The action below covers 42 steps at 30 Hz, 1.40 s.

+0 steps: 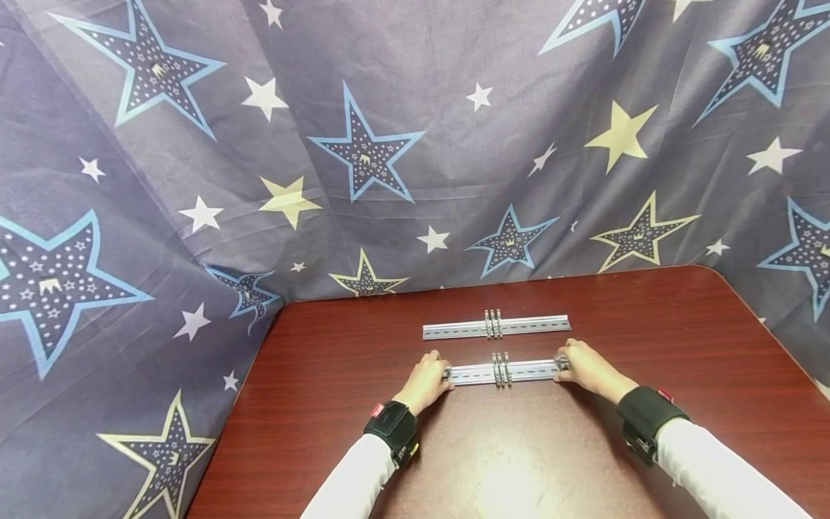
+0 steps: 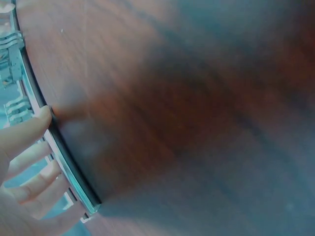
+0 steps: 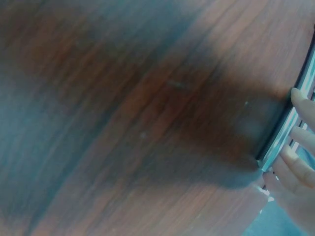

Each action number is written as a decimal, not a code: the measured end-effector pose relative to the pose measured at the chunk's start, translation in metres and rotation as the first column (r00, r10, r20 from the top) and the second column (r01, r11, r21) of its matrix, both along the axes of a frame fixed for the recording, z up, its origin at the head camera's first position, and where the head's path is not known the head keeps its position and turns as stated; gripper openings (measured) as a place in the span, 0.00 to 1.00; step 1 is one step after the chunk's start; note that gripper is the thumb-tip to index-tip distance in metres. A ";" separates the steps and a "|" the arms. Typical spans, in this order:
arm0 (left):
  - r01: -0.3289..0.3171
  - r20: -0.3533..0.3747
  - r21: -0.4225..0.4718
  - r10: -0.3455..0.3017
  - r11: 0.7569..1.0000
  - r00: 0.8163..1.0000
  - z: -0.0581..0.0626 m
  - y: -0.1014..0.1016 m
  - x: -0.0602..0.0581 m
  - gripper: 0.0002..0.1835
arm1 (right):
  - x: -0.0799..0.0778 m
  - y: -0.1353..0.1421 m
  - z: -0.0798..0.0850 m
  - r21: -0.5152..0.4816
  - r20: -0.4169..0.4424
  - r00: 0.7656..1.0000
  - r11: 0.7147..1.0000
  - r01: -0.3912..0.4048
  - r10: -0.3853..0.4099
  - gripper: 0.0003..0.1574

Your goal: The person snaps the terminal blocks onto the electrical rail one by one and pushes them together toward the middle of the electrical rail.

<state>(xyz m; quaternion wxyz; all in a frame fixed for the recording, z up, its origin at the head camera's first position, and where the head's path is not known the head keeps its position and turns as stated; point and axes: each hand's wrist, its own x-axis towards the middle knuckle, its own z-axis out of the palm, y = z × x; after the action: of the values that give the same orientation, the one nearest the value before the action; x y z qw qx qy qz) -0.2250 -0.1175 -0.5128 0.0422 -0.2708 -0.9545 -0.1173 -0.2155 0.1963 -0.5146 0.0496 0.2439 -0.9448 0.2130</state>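
Observation:
The near slotted metal DIN rail (image 1: 473,374) lies crosswise on the table, with several small metal clips (image 1: 502,370) standing at its middle. My left hand (image 1: 426,380) grips its left end; the left wrist view shows the thumb (image 2: 29,129) on the near edge and the other fingers over the far side. At the right end, my right hand (image 1: 588,367) holds the same rail, thumb (image 3: 302,105) along the near edge. Small metal pieces show by both hands, partly covered by the fingers. Beyond lies a second DIN rail (image 1: 454,331), also with several metal clips (image 1: 493,324), touched by neither hand.
The reddish-brown wooden table (image 1: 311,404) has a rounded far right corner. Directly behind its far edge hangs a grey curtain (image 1: 415,65) printed with stars, which also runs along the left side. Light glares off the table's near middle.

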 end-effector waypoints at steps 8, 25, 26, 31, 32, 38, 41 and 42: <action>-0.026 0.028 0.009 0.025 1.000 0.999 0.001 0.002 -0.011 0.12 | -0.010 0.001 -0.001 -0.010 -0.029 1.000 1.000 -0.002 0.002 0.12; -0.054 0.025 0.030 0.053 0.998 0.998 -0.001 0.004 -0.026 0.13 | -0.025 -0.001 0.001 -0.014 -0.003 0.999 0.999 0.032 -0.032 0.12; -0.053 0.023 0.031 0.052 0.998 0.998 -0.001 0.004 -0.027 0.13 | -0.026 -0.002 0.001 -0.016 -0.005 0.999 0.999 0.037 -0.038 0.13; -0.059 0.038 0.036 0.057 0.998 0.998 0.000 0.005 -0.031 0.13 | -0.029 -0.003 0.001 -0.039 0.016 0.998 0.997 0.063 -0.062 0.13; -0.058 0.041 0.037 0.057 0.998 0.998 0.001 0.005 -0.031 0.13 | -0.029 -0.003 0.002 -0.045 0.023 0.997 0.997 0.069 -0.068 0.13; -0.057 0.022 0.031 0.056 0.998 0.998 0.001 0.005 -0.034 0.12 | -0.032 -0.004 0.001 -0.056 0.028 0.996 0.995 0.082 -0.080 0.13; -0.055 0.012 0.027 0.055 0.998 0.998 -0.002 0.004 -0.036 0.13 | -0.034 -0.004 0.000 -0.052 0.024 0.996 0.995 0.089 -0.088 0.13; -0.055 0.010 0.026 0.055 0.998 0.998 -0.002 0.005 -0.036 0.13 | -0.034 -0.004 0.000 -0.051 0.025 0.995 0.994 0.094 -0.093 0.13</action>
<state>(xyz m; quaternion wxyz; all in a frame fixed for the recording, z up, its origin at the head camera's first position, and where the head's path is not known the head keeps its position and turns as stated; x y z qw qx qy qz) -0.2612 -0.1130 -0.5148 0.0446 -0.2433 -0.9602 -0.1298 -0.2495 0.1918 -0.5147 0.0551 0.1955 -0.9498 0.2378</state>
